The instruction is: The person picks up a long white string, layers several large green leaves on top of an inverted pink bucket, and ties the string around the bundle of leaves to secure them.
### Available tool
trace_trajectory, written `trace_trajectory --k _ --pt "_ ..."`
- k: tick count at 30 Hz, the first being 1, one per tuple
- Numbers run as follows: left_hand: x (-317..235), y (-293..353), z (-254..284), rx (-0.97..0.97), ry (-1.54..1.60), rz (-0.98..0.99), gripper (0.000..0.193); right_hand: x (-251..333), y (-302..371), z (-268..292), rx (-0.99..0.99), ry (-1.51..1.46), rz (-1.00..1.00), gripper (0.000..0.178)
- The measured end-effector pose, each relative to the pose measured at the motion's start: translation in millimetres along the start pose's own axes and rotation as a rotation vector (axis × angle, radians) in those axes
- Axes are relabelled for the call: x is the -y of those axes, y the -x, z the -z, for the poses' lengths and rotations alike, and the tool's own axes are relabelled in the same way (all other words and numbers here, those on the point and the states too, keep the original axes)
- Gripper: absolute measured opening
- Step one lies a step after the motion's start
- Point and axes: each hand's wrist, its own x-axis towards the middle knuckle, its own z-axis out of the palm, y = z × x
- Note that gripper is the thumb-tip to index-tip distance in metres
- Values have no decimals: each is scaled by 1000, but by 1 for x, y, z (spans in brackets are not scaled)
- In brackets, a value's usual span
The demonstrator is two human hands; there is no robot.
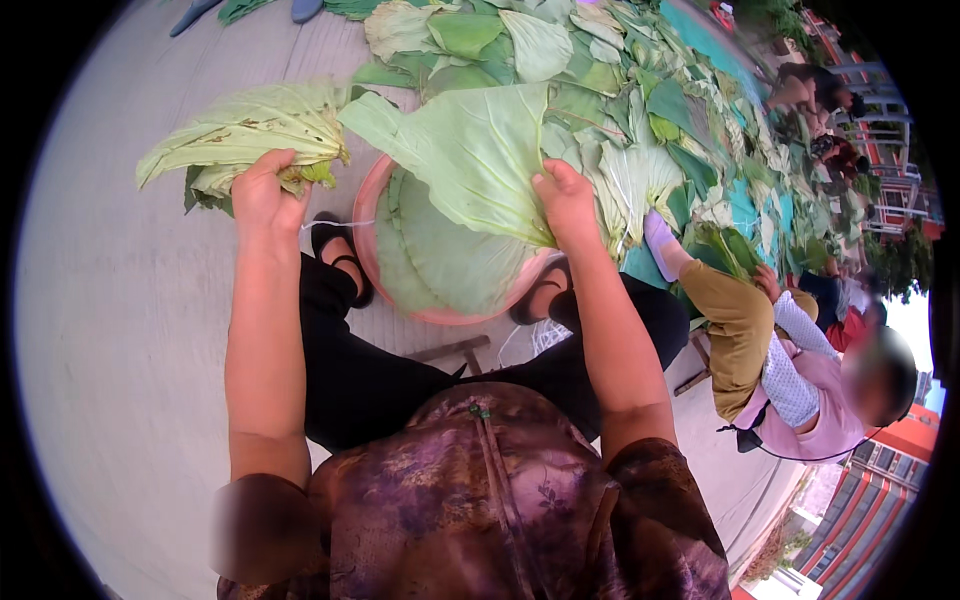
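Pale grey ground (110,300), outdoors, spreads under your feet and off to the left of your L hand (268,200). That hand's curled tight, thumb over the top, gripping the gathered end of a leaf bundle (235,135); pale green leaves w/ a few brown specks fan out ahead and left of it. Your R hand (570,205) pinches the edge of a big leaf (465,150) btwn thumb and bent fingers, no gap to speak of; the blade stretches left from it, its far tip near the bundle.

Below and btwn your hands, a pink tub (368,235) sits on the ground btwn your black shoes (343,258), w/ something pale green inside, detail unclear. Thin white string (340,222) runs just below your L hand to the tub's side.

Ahead of your R hand, a wide spread of leaves (600,80) lies partly on teal sheeting (700,35). To its right, a co-worker (800,390) in pink top and mustard trousers sits handling greener leaves (728,250). Farther right: more people, plus red-and-grey bldgs (870,500).
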Motion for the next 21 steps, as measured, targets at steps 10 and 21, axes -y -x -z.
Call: trace_trajectory --k 10,21 --pt "-8 -5 4 -151 -192 -118 43 18 0 -15 213 379 147 19" --pt "12 -10 -25 -150 -232 -118 39 -44 -54 -5 462 702 60 21"
